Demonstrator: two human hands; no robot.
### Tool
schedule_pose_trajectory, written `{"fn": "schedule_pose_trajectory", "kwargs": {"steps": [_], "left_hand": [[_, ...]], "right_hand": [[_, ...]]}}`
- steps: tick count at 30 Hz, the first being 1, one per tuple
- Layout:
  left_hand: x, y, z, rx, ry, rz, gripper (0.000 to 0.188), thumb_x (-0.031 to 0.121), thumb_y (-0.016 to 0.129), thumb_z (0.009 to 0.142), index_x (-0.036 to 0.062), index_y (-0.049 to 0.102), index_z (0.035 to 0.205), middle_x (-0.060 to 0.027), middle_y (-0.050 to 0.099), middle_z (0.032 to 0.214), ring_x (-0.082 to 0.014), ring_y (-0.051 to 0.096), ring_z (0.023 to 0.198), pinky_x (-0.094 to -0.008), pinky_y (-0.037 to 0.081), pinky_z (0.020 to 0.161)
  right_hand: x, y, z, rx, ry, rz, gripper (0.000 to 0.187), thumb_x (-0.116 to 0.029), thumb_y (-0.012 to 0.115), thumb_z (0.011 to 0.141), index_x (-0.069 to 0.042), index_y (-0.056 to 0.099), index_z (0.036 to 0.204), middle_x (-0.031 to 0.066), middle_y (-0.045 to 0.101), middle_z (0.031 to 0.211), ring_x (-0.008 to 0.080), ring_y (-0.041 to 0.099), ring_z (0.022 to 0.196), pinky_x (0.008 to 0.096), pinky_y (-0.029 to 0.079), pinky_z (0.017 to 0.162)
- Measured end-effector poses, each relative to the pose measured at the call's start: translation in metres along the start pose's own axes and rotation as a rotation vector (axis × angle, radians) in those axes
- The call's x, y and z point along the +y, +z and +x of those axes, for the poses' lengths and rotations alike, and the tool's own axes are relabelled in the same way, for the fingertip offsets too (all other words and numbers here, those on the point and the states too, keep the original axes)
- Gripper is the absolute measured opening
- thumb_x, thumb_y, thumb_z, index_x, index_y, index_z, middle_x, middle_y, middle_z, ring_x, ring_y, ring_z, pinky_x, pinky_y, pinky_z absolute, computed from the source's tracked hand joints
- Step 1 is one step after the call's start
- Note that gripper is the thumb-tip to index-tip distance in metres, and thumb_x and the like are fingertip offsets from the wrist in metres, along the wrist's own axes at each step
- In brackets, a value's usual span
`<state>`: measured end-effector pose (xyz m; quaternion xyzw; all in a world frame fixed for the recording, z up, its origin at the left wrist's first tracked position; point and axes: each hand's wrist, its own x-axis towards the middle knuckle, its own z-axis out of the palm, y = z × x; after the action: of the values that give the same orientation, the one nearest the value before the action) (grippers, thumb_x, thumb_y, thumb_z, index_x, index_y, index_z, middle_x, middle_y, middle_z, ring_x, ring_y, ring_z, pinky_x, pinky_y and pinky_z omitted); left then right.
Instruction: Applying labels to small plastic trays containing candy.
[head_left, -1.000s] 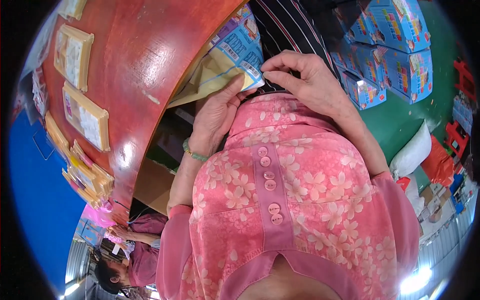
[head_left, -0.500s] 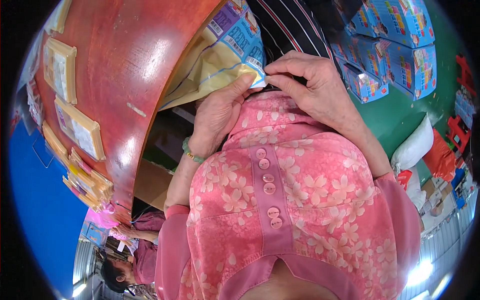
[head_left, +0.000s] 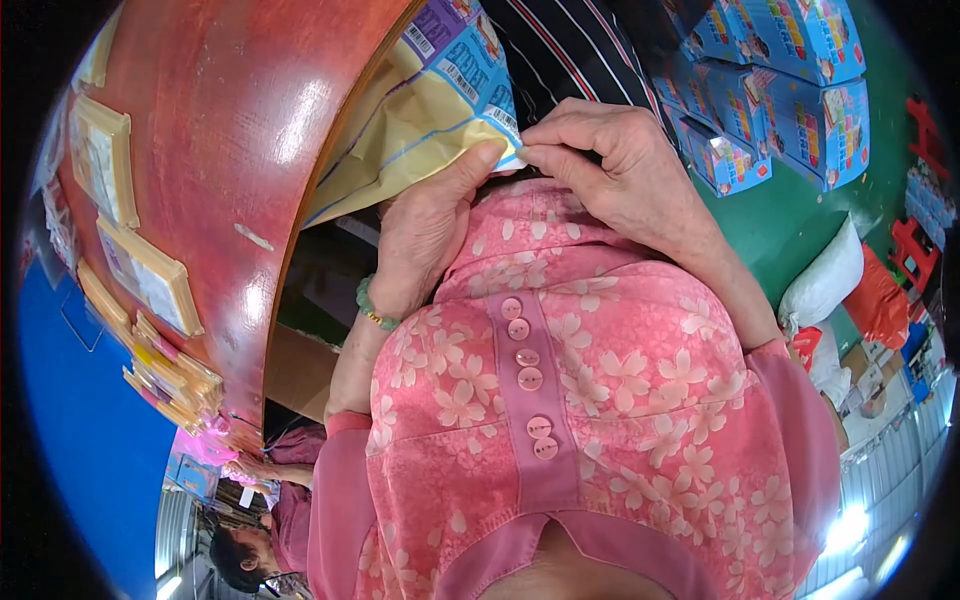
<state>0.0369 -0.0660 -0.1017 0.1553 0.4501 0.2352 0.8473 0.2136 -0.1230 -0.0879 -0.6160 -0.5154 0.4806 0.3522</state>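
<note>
A large printed sheet (head_left: 410, 150), pale yellow with blue and purple labelled areas, hangs across my lap beside the table edge. My left hand (head_left: 425, 220), with a green bead bracelet (head_left: 365, 300) at the wrist, grips its near edge, thumb on top. At the sheet's corner my right hand (head_left: 625, 165) pinches with thumb and forefinger, close to the left thumb. The fingertips hide whatever lies between them there. Under the sheet, its far side and the left fingers are out of sight.
Left is a red-brown table (head_left: 230, 120) with flat tan-edged packs (head_left: 150, 275) along its far side. Blue printed boxes (head_left: 815, 130) are stacked on the green floor at right, near a white sack (head_left: 825, 285) and a red bag (head_left: 878, 305). Another person (head_left: 285, 535) sits lower left.
The view has shifted slightly. Both hands keep their grip at the sheet's corner, and the sheet has moved a little with them.
</note>
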Motion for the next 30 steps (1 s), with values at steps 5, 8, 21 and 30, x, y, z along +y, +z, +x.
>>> {"fn": "schedule_pose_trajectory", "kwargs": {"steps": [5,8,21,30], "left_hand": [[0.004,0.003,-0.006,0.047,0.072,0.103,0.030,0.002,0.061,0.085,-0.0024,0.053,0.113,-0.0094,0.060,0.107,-0.0176,0.059,0.095,-0.0299,0.047,0.085],[0.006,0.002,-0.008,0.065,0.089,0.199,0.028,0.005,0.062,0.084,-0.0020,0.056,0.111,-0.0086,0.061,0.104,-0.0165,0.059,0.093,-0.0286,0.047,0.083],[0.009,-0.005,-0.011,0.069,0.109,0.406,0.027,0.017,0.067,0.084,0.0009,0.062,0.105,-0.0046,0.064,0.100,-0.0105,0.059,0.086,-0.0232,0.047,0.077],[0.009,-0.009,-0.012,0.064,0.012,0.161,0.027,0.012,0.064,0.086,-0.0007,0.058,0.109,-0.0064,0.062,0.104,-0.0116,0.059,0.091,-0.0244,0.048,0.082]], "right_hand": [[-0.001,0.001,0.002,-0.014,-0.064,-0.035,0.010,-0.003,0.060,0.084,0.002,0.065,0.091,0.0081,0.060,0.077,0.0152,0.059,0.067,0.0250,0.046,0.059],[-0.001,0.001,0.003,-0.009,-0.106,-0.075,0.008,-0.002,0.060,0.084,0.003,0.064,0.089,0.0095,0.060,0.077,0.0179,0.059,0.066,0.0265,0.046,0.059],[-0.008,0.001,0.009,-0.069,-0.164,-0.235,0.005,-0.002,0.056,0.082,0.002,0.059,0.084,0.0129,0.058,0.077,0.0299,0.059,0.072,0.0353,0.047,0.063],[-0.002,0.005,0.009,-0.056,-0.189,-0.220,0.005,-0.001,0.056,0.082,0.001,0.058,0.085,0.0121,0.057,0.076,0.0281,0.058,0.069,0.0343,0.046,0.061]]}}
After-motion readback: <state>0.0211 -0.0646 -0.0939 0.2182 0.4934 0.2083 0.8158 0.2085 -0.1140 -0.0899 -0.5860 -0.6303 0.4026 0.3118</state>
